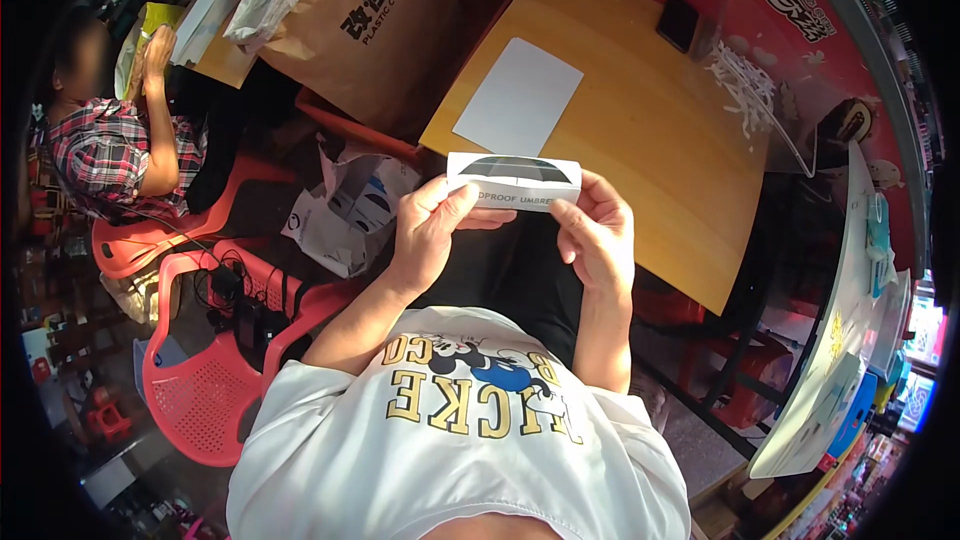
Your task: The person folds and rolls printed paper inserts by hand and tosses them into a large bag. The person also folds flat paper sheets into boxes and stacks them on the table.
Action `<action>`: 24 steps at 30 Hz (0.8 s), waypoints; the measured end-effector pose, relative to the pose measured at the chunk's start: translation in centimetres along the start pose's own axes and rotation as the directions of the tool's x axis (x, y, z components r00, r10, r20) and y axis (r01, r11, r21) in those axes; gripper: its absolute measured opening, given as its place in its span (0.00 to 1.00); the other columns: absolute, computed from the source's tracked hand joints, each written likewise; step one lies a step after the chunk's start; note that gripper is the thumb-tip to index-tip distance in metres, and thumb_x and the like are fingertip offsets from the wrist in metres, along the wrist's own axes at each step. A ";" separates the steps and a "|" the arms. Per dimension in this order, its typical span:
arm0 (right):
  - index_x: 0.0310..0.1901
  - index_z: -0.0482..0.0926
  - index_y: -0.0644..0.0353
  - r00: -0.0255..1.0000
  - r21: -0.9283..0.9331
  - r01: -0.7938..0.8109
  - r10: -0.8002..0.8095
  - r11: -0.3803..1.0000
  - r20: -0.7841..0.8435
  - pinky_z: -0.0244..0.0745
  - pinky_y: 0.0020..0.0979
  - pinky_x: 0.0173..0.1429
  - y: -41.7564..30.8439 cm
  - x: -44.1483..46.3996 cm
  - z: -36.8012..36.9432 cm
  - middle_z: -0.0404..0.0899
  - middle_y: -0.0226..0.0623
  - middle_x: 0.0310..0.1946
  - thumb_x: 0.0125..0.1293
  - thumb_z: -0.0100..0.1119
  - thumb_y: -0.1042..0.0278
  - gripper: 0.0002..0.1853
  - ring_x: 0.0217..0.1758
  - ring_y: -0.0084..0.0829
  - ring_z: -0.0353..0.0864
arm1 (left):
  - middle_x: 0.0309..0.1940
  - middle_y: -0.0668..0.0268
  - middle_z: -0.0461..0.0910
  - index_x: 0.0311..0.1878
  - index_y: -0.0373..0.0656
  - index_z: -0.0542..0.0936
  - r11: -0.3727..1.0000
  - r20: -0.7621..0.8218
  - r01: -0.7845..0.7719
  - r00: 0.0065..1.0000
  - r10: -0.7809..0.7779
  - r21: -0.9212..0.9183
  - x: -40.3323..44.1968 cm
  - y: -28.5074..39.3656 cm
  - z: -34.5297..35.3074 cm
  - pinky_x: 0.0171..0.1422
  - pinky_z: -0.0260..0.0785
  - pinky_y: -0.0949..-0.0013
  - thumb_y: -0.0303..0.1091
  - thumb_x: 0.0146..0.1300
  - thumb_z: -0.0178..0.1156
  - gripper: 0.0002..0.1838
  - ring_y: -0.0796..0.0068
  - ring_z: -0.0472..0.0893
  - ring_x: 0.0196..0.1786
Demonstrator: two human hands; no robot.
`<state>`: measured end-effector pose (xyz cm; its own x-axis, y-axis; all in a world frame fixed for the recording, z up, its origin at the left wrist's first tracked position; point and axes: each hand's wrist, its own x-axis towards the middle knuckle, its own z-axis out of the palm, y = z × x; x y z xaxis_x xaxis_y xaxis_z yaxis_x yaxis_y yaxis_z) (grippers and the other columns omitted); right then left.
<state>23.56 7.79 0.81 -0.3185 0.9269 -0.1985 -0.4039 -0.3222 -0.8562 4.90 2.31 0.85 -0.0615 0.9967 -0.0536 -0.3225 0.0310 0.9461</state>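
Note:
A small white box [514,180] with a dark umbrella picture and partly covered lettering is held level in front of my chest. My left hand [432,225] grips its left end, the thumb across the front face. At the right end, my right hand [598,232] holds the box between thumb and fingers. Just beyond the box, a white rectangular sheet or card [518,95] lies flat on the wooden table [640,130], touching neither hand.
A large brown paper sack [350,50] stands left of the table. Red chairs [205,395] and a printed white bag [350,210] are lower left. A co-worker [130,150] sits far left. A phone [678,22] and paper strips [745,90] are at the table's far right.

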 end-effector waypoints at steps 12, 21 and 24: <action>0.39 0.79 0.66 0.994 -0.145 0.106 -0.107 0.984 0.002 0.58 0.15 0.14 2.6 -0.6 1.3 0.80 0.33 0.26 0.59 0.64 0.77 0.08 0.12 0.13 0.67 | 0.35 0.61 0.82 0.45 0.31 0.77 0.999 -0.191 0.049 0.981 -0.044 0.023 -0.1 -1.4 1.8 0.37 0.79 0.77 0.26 0.55 0.68 0.16 0.79 0.82 0.34; 0.38 0.78 0.67 0.991 -0.027 0.087 -0.089 0.996 -0.096 0.54 0.19 0.14 3.5 0.1 0.5 0.78 0.35 0.23 0.66 0.58 0.66 0.10 0.10 0.20 0.68 | 0.35 0.60 0.83 0.45 0.35 0.77 0.996 -0.217 0.072 0.973 -0.083 -0.061 0.4 -3.5 1.1 0.33 0.76 0.73 0.35 0.64 0.58 0.13 0.70 0.83 0.27; 0.38 0.78 0.69 0.998 0.086 -0.015 0.020 0.996 -0.056 0.54 0.20 0.13 3.4 0.4 -0.3 0.78 0.37 0.22 0.69 0.54 0.63 0.14 0.10 0.21 0.68 | 0.36 0.56 0.82 0.48 0.32 0.76 0.984 -0.134 0.132 0.980 -0.148 -0.121 0.6 -3.2 0.1 0.33 0.77 0.73 0.38 0.69 0.49 0.17 0.65 0.84 0.29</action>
<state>22.34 7.13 -2.28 -0.2775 0.9297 -0.2420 -0.4715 -0.3513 -0.8089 5.97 2.80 -2.16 -0.1393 0.9618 -0.2359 -0.4394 0.1534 0.8851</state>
